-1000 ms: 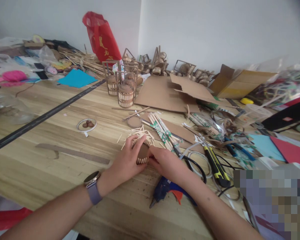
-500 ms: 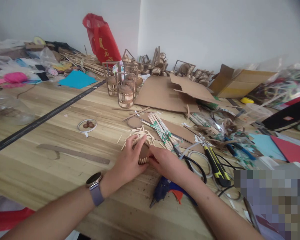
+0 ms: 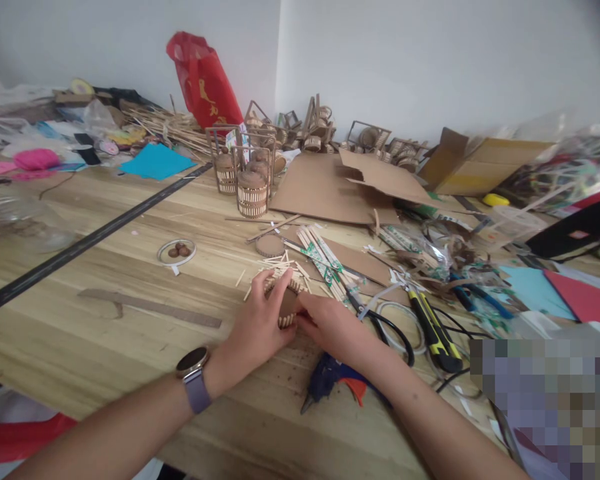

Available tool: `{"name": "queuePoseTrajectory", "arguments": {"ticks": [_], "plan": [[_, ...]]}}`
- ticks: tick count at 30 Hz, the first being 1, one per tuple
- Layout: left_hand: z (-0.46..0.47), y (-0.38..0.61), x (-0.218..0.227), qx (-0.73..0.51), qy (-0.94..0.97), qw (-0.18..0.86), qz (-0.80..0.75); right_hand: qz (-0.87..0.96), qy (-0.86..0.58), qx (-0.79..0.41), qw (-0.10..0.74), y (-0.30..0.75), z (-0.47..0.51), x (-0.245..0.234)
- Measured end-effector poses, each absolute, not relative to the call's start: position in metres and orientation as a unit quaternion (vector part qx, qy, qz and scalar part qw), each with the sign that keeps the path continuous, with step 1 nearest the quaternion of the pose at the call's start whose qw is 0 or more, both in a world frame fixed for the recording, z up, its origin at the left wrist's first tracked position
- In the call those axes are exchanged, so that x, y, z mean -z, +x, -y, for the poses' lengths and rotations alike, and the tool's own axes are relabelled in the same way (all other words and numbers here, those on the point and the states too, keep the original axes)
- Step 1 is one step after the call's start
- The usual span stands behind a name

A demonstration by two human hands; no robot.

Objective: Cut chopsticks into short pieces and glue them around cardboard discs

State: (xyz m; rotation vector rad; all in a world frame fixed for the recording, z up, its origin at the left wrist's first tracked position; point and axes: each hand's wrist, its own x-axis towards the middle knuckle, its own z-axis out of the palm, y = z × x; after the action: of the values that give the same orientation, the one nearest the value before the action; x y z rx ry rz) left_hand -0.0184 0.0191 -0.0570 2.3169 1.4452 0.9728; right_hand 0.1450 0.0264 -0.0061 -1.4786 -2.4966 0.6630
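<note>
- Holding a round cardboard piece (image 3: 289, 307) ringed with short sticks between left hand (image 3: 261, 315) and right hand (image 3: 326, 327), well in from the near edge of the counter (image 3: 105, 353).
- Lying right of the left grip and just left of the right fingertips; touched by both hands, with neither clearly nearer; round, so without a long axis.
- With left grip clasped about the piece, fingers over the top, thumb along the near side; with right grip bunched at the right rim, impossible to tell whether pinching or only pressing.
- Counting, leftward: one cardboard strip (image 3: 150, 309); one white ring (image 3: 159, 253) around three or four overlapping brown balls (image 3: 181, 249).
- Counting, toward the counter's right edge: one glue gun (image 3: 326, 383) partly under the right forearm, one yellow-and-black knife (image 3: 434, 333).
- Counting, toward the far edge: one loose disc (image 3: 269, 245); loose sticks (image 3: 283, 263) too jumbled to number.
</note>
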Motion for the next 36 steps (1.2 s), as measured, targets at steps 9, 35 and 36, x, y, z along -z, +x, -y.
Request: {"name": "queuePoseTrajectory", "arguments": {"ticks": [9,35,36], "plan": [[-0.018,-0.019,0.058,-0.343,0.79,0.122,-0.493,0.838,-0.492,-0.22,0.089,0.146,-0.025,0.006],[-0.021,-0.02,0.057,-0.345,0.765,0.136,-0.527,0.782,-0.573,-0.24,-0.054,0.215,0.019,-0.032],[-0.021,-0.02,0.057,-0.346,0.766,0.134,-0.525,0.778,-0.57,-0.253,-0.077,0.218,0.022,-0.031]]}}
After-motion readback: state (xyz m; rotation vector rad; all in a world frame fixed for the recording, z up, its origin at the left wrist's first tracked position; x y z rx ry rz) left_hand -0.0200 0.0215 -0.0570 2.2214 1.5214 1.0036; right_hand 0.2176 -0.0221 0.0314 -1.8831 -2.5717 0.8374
